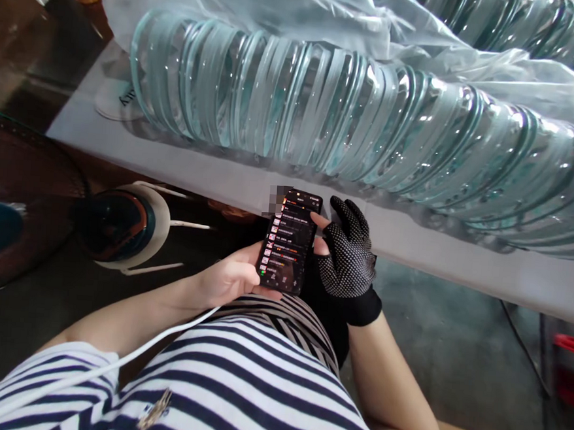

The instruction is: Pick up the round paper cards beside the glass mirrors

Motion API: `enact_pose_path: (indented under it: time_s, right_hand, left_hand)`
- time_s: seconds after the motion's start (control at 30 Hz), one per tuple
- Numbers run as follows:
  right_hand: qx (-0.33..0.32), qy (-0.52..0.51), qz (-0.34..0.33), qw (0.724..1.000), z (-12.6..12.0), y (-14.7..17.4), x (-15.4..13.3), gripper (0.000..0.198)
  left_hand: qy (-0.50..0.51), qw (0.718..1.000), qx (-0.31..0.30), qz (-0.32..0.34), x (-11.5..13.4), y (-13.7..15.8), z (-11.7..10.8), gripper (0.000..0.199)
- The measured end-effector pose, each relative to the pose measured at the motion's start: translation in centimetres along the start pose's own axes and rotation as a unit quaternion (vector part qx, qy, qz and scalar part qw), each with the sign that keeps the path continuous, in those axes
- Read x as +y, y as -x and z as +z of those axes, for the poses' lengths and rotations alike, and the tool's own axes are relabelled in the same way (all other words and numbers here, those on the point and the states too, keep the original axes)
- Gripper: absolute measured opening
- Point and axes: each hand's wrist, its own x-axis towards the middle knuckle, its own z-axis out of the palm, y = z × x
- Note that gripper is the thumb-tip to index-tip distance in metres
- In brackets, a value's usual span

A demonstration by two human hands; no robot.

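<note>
A black smartphone (290, 241) with a dark list of lines and small pictures on its screen lies in my bare left hand (231, 278), thumb along its lower left edge. My right hand (351, 249) wears a black glove with white dots; its index finger and thumb tips are bare. The index fingertip is over the screen's upper right part, and the other fingers stretch forward, apart from the phone. Beyond my hands, a long row of clear glass bowls or dishes (295, 104) stands on edge, nested together, on a white-covered table (231, 165).
Clear plastic sheeting (331, 12) lies behind the row, with more glassware (536, 26) beyond it. A fan (123, 226) stands at the left. A white cable (160, 337) crosses my striped shirt. A red plastic object (571, 369) is at the right edge.
</note>
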Motion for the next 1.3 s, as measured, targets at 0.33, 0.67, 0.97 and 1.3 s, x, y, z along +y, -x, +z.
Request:
enact_pose_path:
  time_s: [0.33,0.67,0.97,1.3]
  right_hand:
    - [0.005,-0.041,-0.002,0.999,-0.5,1.5,-1.1,0.029]
    - [0.015,-0.051,0.002,0.999,-0.4,1.9,-1.3,0.022]
    - [0.019,-0.044,-0.011,0.999,-0.2,1.7,-1.1,0.022]
    - [0.010,-0.048,-0.002,0.999,-0.5,1.9,-1.3,0.030]
  left_hand:
    - [-0.017,1.000,0.000,-0.012,0.4,0.0,0.5,0.076]
    - [-0.024,1.000,-0.004,-0.011,0.3,0.0,0.3,0.076]
    - [-0.020,0.999,0.013,-0.021,0.5,0.1,0.5,0.078]
    - [-0.010,1.000,0.010,-0.020,0.7,0.2,0.9,0.078]
